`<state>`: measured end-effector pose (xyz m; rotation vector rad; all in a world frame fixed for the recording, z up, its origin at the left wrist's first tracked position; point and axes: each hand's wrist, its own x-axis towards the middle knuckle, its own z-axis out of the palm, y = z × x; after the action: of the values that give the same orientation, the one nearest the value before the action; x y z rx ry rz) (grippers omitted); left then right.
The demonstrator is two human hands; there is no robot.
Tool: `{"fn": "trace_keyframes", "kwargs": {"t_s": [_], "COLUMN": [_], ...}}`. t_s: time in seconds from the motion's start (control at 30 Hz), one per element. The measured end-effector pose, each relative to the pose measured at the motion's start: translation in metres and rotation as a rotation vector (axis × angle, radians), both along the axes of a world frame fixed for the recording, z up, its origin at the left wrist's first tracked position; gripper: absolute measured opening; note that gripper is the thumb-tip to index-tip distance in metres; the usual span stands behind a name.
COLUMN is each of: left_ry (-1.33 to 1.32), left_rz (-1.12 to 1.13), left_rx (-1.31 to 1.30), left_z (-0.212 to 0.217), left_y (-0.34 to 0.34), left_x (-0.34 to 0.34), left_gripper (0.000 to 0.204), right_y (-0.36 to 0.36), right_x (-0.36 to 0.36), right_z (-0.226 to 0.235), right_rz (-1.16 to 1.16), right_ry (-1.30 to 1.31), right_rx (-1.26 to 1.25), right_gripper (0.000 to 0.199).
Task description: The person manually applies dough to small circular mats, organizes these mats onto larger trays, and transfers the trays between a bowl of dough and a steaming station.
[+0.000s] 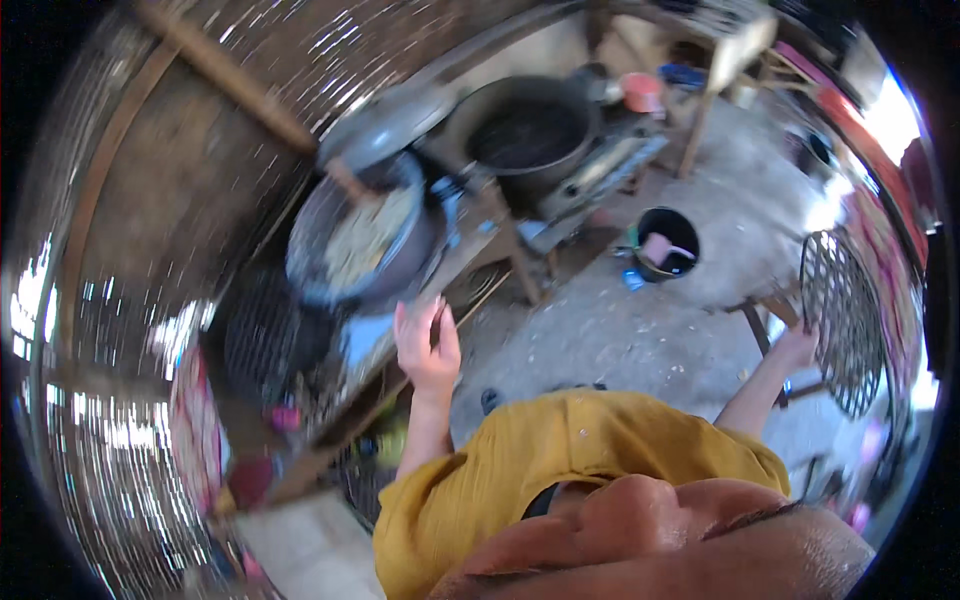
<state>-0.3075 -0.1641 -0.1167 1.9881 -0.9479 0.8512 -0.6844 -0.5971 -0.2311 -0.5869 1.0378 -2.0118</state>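
Note:
My left hand (pixel 428 350) is raised in front of a large metal pot, its fingers loosely curled with a gap to the thumb. Nothing shows in it, though motion softens the fingertips. The pot (pixel 300 262) contains a pale, thick food (pixel 368 240) with a wooden paddle (pixel 345 180) standing in it at a slant. Out at the right, my right hand (pixel 797 346) grips the edge of a round, dark lattice rack (pixel 843 325), which hangs upright and apart from the pots.
A metal lid (pixel 385 128) leans behind the pot, beside a wide dark pan (pixel 575 165). On the concrete floor (pixel 590 330) stands a black bucket (pixel 688 240) with a pink item inside. A red container (pixel 642 92) sits beyond the pan. Woven walls enclose the left side.

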Motion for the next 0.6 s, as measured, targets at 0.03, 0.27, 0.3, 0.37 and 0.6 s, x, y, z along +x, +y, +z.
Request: {"fn": "trace_keyframes", "kwargs": {"t_s": [0.03, 0.27, 0.3, 0.37, 0.6], "left_ry": [-0.017, -0.085, -0.09, -0.089, -0.154], "left_rz": [0.052, 0.426, 0.453, 0.473, 0.696], "left_rx": [-0.077, -0.307, -0.292, -0.277, -0.051], "left_z": [0.0, 0.01, 0.014, 0.01, 0.023], "left_y": [0.008, 0.056, 0.064, 0.089, 0.216], "left_x": [-0.004, -0.03, -0.034, -0.042, -0.077], "left_gripper": [0.015, 0.014, 0.015, 0.015, 0.012], "right_y": [0.004, 0.024, 0.037, 0.079, 0.232], "right_x": [0.005, 0.048, 0.058, 0.086, 0.179], "right_z": [-0.026, -0.055, -0.054, -0.052, -0.142], "right_rz": [0.083, 1.073, 1.173, 1.195, 1.46], "right_ry": [0.129, -0.325, -0.309, -0.246, -0.347], "right_rx": [-0.042, 0.166, 0.256, 0.417, 0.847], "right_gripper": [0.024, 0.027, 0.026, 0.024, 0.018]}}
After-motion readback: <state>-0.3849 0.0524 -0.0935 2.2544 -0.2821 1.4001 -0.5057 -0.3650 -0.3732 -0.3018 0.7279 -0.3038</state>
